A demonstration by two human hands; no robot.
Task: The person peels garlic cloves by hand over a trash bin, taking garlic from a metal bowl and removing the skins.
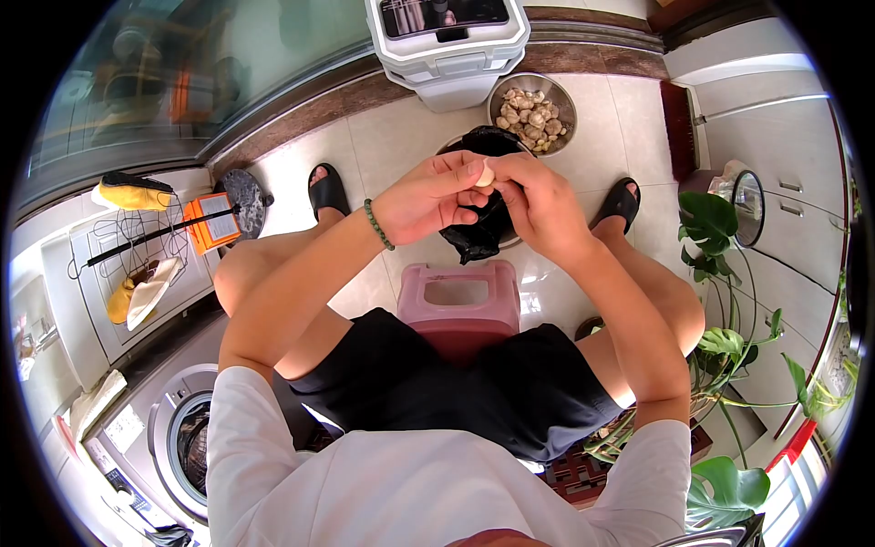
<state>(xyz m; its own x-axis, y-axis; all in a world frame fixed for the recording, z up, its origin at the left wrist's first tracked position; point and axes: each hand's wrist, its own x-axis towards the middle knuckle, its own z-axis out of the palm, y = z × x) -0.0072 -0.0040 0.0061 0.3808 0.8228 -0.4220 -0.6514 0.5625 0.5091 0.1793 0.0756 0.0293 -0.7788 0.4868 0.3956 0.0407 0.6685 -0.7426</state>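
A pale garlic clove point(486, 175) is pinched between the fingertips of both hands, above the bin. My left hand point(433, 196), with a green beaded bracelet at its wrist, grips it between thumb and forefinger; the other fingers are loosely curled. From the other side, my right hand point(544, 205) closes its fingers on the same clove and partly covers it. Directly below is a bin lined with a black plastic bag point(476, 244), partly hidden by my hands. Just beyond it on the floor, a metal bowl point(568, 102) holds many garlic bulbs and cloves point(529, 118).
A pink plastic stool point(504, 301) stands between my knees. Beyond the bin is a grey-white container point(447, 68) with a dark phone-like screen on top. A washing machine point(187, 447) is at left; leafy plants point(709, 221) and white cabinets point(761, 118) line the right.
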